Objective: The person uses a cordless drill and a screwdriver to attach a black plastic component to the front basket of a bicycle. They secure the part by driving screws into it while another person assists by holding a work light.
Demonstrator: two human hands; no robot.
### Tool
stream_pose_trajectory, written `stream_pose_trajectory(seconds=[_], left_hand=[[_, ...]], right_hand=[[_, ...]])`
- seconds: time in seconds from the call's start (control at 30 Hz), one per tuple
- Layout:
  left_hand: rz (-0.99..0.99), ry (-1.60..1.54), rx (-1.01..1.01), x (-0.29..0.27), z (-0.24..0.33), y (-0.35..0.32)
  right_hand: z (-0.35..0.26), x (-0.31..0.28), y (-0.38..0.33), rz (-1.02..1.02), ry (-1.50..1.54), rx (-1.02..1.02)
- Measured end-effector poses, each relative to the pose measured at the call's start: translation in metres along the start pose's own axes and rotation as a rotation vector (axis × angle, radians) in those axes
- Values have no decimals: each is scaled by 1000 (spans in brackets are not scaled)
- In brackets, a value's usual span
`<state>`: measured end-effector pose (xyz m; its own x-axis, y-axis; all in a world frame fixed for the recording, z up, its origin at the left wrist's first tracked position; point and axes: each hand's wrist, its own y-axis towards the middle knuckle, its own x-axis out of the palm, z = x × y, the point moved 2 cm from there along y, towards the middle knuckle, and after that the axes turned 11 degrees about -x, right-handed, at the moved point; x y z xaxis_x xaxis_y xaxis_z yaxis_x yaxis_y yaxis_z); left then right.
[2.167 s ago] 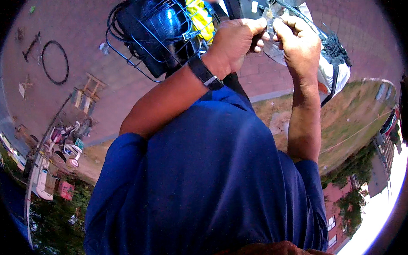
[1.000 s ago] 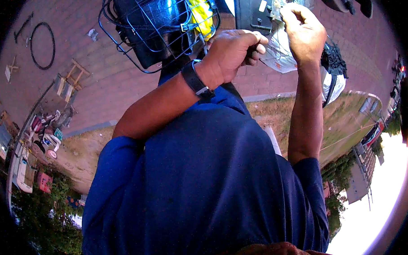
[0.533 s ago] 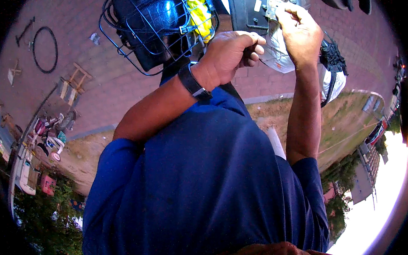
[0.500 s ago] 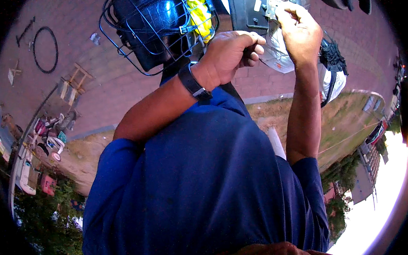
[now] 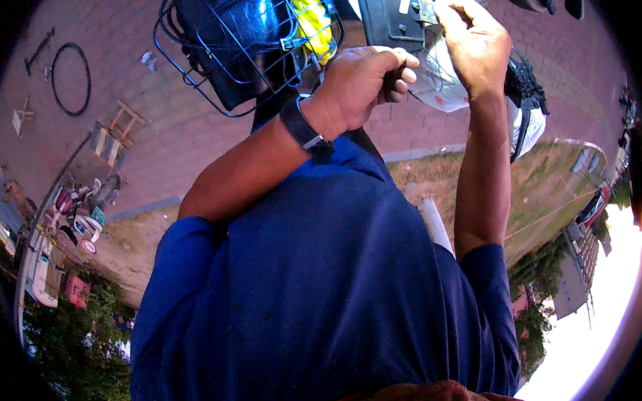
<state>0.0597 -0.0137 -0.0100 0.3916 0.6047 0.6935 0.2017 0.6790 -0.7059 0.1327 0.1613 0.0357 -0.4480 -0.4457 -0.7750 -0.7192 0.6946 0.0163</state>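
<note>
My left hand (image 5: 366,82), wearing a black wristband (image 5: 306,127), is closed with the thumb pressed toward curled fingers. What it holds, if anything, is hidden or too small to name. My right hand (image 5: 477,46) has its thumb and fingertips pinched together at a small metal fitting (image 5: 427,4) by the edge of a dark flat case (image 5: 392,18); the thing in the pinch cannot be made out. Beneath the case, between my hands, hangs a white plastic bag (image 5: 437,80).
A wire basket (image 5: 211,98) at the top holds a black bag (image 5: 223,34) and yellow cloth (image 5: 313,24). Black straps (image 5: 526,87) hang over a white bag at right. On the paving at left lie a tyre (image 5: 71,78) and a small wooden stand (image 5: 117,133).
My right hand has shifted slightly right and down. The left hand has barely moved; a thin dark strand seen beside its fingertips earlier no longer shows.
</note>
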Motion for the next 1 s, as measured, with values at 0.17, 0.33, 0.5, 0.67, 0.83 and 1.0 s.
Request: stream_pose_trajectory(seconds=[0.17,0.33,0.5,0.67,0.83,1.0], left_hand=[[-27,-5,5,0,0,0],[-40,-3,12,0,1,-1],[-126,-107,-4,1,-1,2],[-219,-212,-13,7,-6,5],[-293,-385,-21,29,-16,4],[-358,-310,-19,49,-36,4]], right_hand=[[0,-1,1,4,-1,-36],[2,-1,1,-10,-39,-40],[-3,-7,-7,63,74,106],[-18,-24,-47,197,59,15],[-17,-36,-102,181,66,-56],[-14,-45,-137,162,155,-172]])
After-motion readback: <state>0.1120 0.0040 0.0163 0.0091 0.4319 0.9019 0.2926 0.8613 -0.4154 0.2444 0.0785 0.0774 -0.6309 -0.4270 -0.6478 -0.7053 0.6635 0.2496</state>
